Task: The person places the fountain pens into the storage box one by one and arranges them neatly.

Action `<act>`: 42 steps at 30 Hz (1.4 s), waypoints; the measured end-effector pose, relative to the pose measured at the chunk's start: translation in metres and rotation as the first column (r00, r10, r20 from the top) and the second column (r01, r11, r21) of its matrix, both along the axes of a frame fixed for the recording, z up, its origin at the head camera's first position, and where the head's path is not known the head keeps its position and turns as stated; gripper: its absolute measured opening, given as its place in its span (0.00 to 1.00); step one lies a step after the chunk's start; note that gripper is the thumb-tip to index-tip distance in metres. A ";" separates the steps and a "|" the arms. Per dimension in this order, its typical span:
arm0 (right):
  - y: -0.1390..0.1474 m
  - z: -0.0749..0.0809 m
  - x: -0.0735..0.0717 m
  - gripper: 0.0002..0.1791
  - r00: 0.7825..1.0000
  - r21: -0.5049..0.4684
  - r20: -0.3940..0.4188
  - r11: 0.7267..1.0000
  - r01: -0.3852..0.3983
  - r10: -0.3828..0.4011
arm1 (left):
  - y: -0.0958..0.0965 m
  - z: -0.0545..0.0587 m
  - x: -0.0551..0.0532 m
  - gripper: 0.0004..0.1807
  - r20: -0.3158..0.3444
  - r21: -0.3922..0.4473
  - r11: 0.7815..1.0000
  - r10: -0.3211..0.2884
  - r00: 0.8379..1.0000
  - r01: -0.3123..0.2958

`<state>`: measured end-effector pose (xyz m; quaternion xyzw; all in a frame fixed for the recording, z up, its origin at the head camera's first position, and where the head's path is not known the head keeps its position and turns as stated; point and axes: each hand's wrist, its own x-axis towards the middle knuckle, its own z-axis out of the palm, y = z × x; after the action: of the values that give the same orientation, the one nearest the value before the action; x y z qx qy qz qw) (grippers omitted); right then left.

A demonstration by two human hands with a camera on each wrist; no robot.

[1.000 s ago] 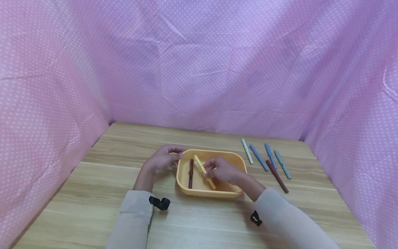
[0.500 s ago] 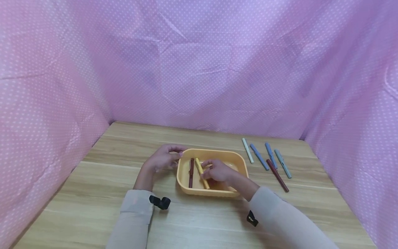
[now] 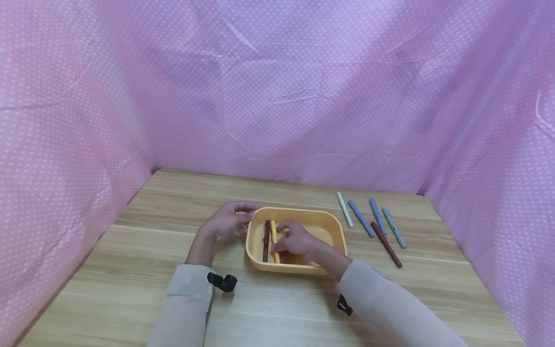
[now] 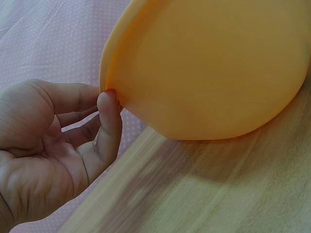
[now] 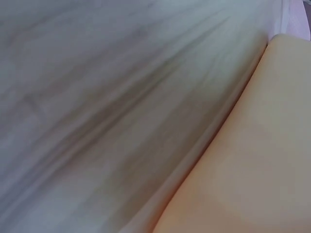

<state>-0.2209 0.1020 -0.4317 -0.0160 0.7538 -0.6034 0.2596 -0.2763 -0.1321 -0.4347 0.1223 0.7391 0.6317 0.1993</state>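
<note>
A yellow plastic box [image 3: 318,219] with rounded corners lies on the table. My left hand [image 3: 227,220] pinches the rim at its left end between thumb and fingers; the left wrist view shows this grip on the box wall [image 4: 209,63] up close. Inside, my right hand [image 3: 296,239] holds a yellow pen [image 3: 274,233] by its side with thumb and fingertips. Just left of that, a dark red pen [image 3: 266,241] lies nearly parallel to it. In the right wrist view only the box's outer wall [image 5: 257,145] shows; the hand is out of that picture.
To the right of the box lie a pale green pen [image 3: 345,210], two blue pens [image 3: 361,218], a grey-green pen [image 3: 393,228] and another dark red pen [image 3: 387,245] on the wooden table [image 3: 130,270]. Pink dotted cloth [image 3: 277,96] hangs around the table's back and sides.
My right hand has moved left inside the box, bringing the yellow pen from a slant to nearly straight beside the dark red one. My left hand stays at the rim.
</note>
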 end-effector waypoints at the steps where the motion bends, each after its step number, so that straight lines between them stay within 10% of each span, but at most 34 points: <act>1: -0.001 0.000 0.000 0.33 1.000 0.000 -0.003 1.000 0.003 -0.003 | 0.000 0.000 0.000 0.19 0.001 0.000 1.000 0.002 1.000 -0.002; 24: -0.007 0.000 0.001 0.33 0.996 -0.004 -0.029 0.996 0.089 -0.089 | -0.001 -0.001 -0.002 0.18 -0.016 0.006 1.000 -0.006 1.000 0.006; 42: 0.020 0.031 -0.015 0.33 0.994 0.086 -0.105 0.996 0.036 -0.027 | 0.000 -0.003 -0.005 0.19 0.002 0.011 1.000 0.004 1.000 -0.004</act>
<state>-0.2354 0.1216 -0.4006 -0.0240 0.7922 -0.5723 0.2108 -0.2811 -0.1323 -0.4376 0.1215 0.7356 0.6363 0.1981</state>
